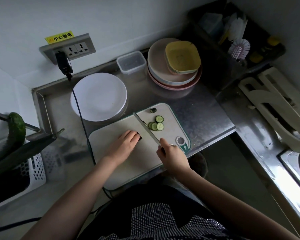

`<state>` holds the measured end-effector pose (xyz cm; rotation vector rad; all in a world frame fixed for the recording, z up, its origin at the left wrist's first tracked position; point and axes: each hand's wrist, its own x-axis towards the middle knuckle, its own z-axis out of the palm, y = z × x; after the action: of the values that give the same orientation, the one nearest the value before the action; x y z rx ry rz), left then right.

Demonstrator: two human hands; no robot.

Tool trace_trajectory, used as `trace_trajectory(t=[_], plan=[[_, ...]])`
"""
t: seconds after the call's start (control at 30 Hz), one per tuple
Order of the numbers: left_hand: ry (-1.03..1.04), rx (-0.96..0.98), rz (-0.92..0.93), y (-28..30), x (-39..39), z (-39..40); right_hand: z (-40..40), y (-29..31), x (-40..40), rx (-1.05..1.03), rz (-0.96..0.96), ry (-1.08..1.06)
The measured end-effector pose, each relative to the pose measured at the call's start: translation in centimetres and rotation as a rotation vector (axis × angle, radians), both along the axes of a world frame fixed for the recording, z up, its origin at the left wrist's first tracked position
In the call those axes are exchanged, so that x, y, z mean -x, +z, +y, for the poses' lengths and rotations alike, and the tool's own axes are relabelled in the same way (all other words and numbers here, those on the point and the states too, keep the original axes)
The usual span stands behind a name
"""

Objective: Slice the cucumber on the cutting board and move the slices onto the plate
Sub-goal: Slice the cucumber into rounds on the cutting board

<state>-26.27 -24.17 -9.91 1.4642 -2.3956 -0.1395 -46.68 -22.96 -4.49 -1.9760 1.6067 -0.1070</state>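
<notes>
A pale cutting board (pixel 128 170) lies on the steel counter. My left hand (pixel 124 144) covers a short piece of cucumber (pixel 140 137), fingers curled over it; only its dark end shows. My right hand (pixel 171 155) grips the handle of a cleaver (pixel 145 128), whose blade stands right against the cucumber's end. Several round slices (pixel 156 124) lie on the board to the right of the blade, and a small end piece (pixel 153 110) sits near the board's far edge. The white plate (pixel 98 96) stands empty behind the board to the left.
A stack of plates and yellow bowls (pixel 174 64) and a clear lidded box (pixel 131 61) stand at the back. A black cable (pixel 81 118) runs from the wall socket (pixel 68 49) across the counter. At left, a whole cucumber (pixel 16 130) leans in a white basket (pixel 33 170).
</notes>
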Motion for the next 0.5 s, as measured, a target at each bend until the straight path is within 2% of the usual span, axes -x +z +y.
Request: trace_trajectory(t=[0.5], plan=[[-0.034,0.079,-0.073,-0.2,-0.7,-0.2,1.6,-0.1,-2.3,-0.025,0.013,0.081]])
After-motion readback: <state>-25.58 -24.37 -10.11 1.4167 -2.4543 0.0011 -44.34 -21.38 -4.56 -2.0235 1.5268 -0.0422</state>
